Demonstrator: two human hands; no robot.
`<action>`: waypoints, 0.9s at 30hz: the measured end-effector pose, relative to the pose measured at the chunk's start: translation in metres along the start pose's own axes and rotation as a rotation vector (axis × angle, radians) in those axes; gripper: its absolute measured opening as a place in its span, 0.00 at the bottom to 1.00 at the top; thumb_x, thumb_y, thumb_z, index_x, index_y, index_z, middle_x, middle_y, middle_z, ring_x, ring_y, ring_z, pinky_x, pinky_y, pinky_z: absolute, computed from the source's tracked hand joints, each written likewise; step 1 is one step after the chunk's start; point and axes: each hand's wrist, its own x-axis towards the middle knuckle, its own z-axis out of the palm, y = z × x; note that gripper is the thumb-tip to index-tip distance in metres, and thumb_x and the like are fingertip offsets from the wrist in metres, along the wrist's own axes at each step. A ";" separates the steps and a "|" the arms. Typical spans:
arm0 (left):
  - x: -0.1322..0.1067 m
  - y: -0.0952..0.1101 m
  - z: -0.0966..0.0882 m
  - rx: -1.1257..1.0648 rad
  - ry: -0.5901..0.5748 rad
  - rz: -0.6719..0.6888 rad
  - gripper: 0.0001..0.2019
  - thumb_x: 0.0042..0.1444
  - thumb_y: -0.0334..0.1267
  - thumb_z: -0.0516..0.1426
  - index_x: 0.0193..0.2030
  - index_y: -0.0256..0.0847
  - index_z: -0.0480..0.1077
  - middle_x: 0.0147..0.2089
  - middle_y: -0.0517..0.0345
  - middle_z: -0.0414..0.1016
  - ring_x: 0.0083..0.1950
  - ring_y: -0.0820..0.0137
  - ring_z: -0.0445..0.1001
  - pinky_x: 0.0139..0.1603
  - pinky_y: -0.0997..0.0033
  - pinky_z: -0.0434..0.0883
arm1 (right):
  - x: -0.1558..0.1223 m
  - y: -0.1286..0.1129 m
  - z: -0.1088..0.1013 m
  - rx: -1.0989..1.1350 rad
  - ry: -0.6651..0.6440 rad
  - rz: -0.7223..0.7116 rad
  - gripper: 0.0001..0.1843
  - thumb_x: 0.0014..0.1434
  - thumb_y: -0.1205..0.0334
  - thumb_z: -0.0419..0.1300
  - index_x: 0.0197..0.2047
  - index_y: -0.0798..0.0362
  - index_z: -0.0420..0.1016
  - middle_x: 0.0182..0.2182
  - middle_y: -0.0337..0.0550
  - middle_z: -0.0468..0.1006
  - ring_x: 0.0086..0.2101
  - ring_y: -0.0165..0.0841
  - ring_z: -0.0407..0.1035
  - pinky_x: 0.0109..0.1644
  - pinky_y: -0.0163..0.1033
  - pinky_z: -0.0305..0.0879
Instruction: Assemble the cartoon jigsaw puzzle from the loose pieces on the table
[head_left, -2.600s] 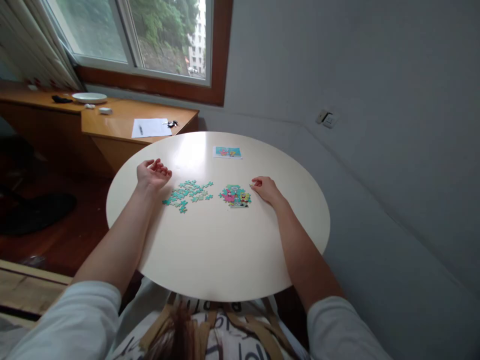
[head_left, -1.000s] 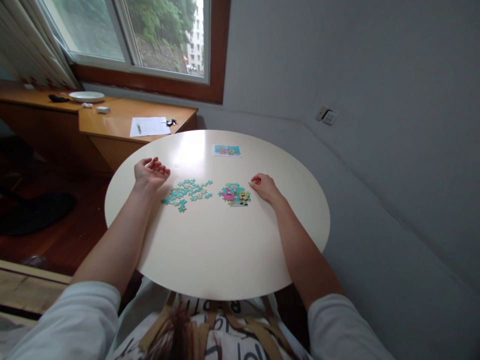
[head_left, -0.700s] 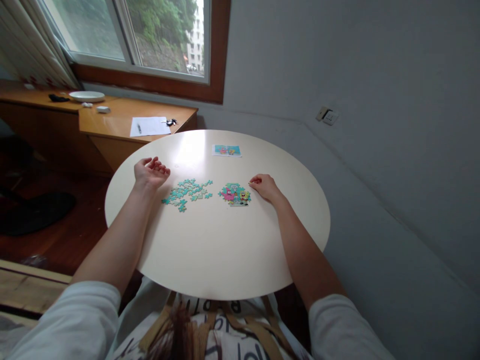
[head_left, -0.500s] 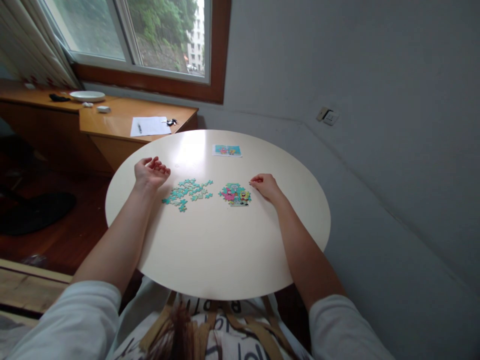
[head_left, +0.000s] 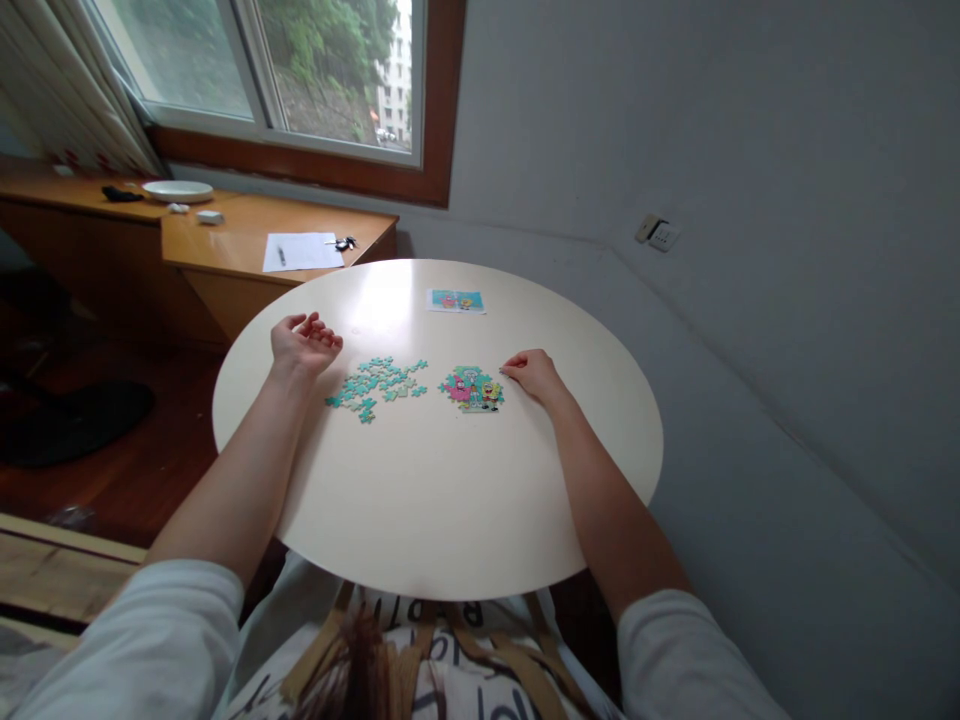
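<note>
My left hand (head_left: 306, 342) rests palm up at the left of the table, fingers loosely curled and apart, holding nothing. Beside it lies a loose spread of turquoise jigsaw pieces (head_left: 381, 380). To the right of these is a partly joined jigsaw puzzle (head_left: 471, 390) with a pink figure and a yellow figure on turquoise. My right hand (head_left: 531, 374) is at the puzzle's upper right edge, thumb and fingers pinched on a small puzzle piece (head_left: 503, 370), mostly hidden by the fingertips. Farther back lies a small reference picture (head_left: 456, 301) with similar figures.
All of this lies on a round white table (head_left: 442, 500). Behind it on the left stands a wooden desk (head_left: 247, 225) with a paper sheet (head_left: 296, 252), keys (head_left: 345, 243) and a white plate (head_left: 178, 191). A grey wall (head_left: 750, 330) runs along the right.
</note>
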 end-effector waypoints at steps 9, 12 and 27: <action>-0.002 0.000 0.001 -0.013 0.010 0.001 0.03 0.46 0.31 0.51 0.30 0.40 0.63 0.16 0.65 0.60 0.15 0.75 0.59 0.19 0.74 0.60 | -0.001 -0.002 -0.001 -0.031 0.010 0.000 0.03 0.45 0.65 0.66 0.26 0.55 0.78 0.25 0.42 0.79 0.28 0.30 0.69 0.34 0.34 0.63; -0.002 0.000 0.001 -0.008 0.011 0.003 0.03 0.46 0.31 0.51 0.30 0.40 0.63 0.16 0.65 0.59 0.15 0.75 0.59 0.20 0.74 0.60 | -0.002 -0.002 -0.001 -0.024 0.009 0.000 0.03 0.44 0.65 0.66 0.26 0.55 0.77 0.25 0.42 0.79 0.27 0.29 0.69 0.33 0.33 0.63; -0.006 -0.004 0.003 0.077 -0.082 -0.119 0.04 0.48 0.29 0.51 0.32 0.39 0.63 0.20 0.59 0.63 0.19 0.73 0.64 0.20 0.74 0.66 | -0.004 -0.004 -0.028 0.873 -0.075 0.163 0.13 0.52 0.51 0.62 0.35 0.51 0.70 0.25 0.36 0.71 0.27 0.28 0.67 0.40 0.40 0.70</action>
